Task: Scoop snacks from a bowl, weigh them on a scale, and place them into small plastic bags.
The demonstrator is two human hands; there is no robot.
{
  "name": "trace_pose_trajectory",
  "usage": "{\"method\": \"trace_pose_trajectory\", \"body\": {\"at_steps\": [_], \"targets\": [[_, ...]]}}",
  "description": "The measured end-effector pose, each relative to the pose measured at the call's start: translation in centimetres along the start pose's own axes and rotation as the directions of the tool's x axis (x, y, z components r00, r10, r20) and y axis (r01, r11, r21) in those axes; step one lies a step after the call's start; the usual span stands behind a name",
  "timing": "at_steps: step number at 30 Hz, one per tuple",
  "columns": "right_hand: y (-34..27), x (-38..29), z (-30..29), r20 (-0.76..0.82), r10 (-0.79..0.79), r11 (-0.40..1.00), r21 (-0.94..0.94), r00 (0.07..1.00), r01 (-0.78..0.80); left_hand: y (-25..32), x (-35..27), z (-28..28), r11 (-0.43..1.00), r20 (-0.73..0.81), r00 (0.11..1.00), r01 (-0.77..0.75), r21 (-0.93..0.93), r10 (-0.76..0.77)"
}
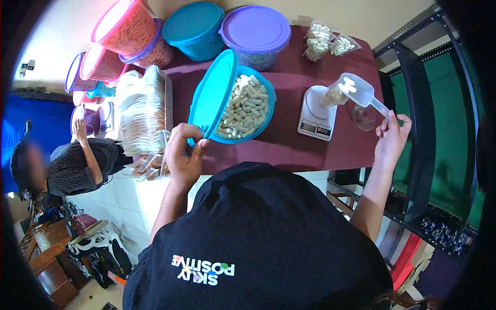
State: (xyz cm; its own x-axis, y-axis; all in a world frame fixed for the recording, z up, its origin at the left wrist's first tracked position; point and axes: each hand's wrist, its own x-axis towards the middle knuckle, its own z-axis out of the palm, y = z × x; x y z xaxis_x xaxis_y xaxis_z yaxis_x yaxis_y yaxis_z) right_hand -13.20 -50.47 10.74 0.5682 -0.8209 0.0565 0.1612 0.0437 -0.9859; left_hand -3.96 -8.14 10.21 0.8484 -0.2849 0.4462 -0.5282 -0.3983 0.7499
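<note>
My left hand pinches the rim of a turquoise plastic lid, tilted over the left part of a round turquoise tub. White, capsule-shaped pieces fill the tub. My right hand holds the handle of a translucent plastic scoop, which has a few white pieces in it. Beneath the scoop, a container with light contents stands on a white digital kitchen scale; the scoop partly hides it. A clear round dish or lid lies right of the scale.
Closed tubs with a teal lid and a purple lid stand behind. Filled clear bags lie at the back right. Stacked pale sheets or bags and more tubs are at left, near another person. A metal rack stands right.
</note>
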Motion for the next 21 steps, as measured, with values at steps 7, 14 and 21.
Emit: {"method": "trace_pose_trajectory", "body": {"at_steps": [7, 14, 21], "targets": [[0.7, 1.7, -2.8, -0.11, -0.063, 0.993, -0.107, 0.992, 0.051, 1.3, 0.1, 2.0, 1.0, 0.036, 0.999, -0.027, 0.009, 0.027], [1.5, 2.5, -3.6, -0.03, -0.131, 0.974, -0.189, 0.991, 0.123, 2.3, -0.4, 3.3, 1.0, 0.012, 1.0, -0.001, -0.012, 0.001], [2.5, 3.2, -3.8, -0.012, -0.158, 0.965, -0.213, 0.987, 0.152, 3.1, -0.5, 4.1, 1.0, -0.003, 1.0, 0.008, -0.023, -0.008]]}}
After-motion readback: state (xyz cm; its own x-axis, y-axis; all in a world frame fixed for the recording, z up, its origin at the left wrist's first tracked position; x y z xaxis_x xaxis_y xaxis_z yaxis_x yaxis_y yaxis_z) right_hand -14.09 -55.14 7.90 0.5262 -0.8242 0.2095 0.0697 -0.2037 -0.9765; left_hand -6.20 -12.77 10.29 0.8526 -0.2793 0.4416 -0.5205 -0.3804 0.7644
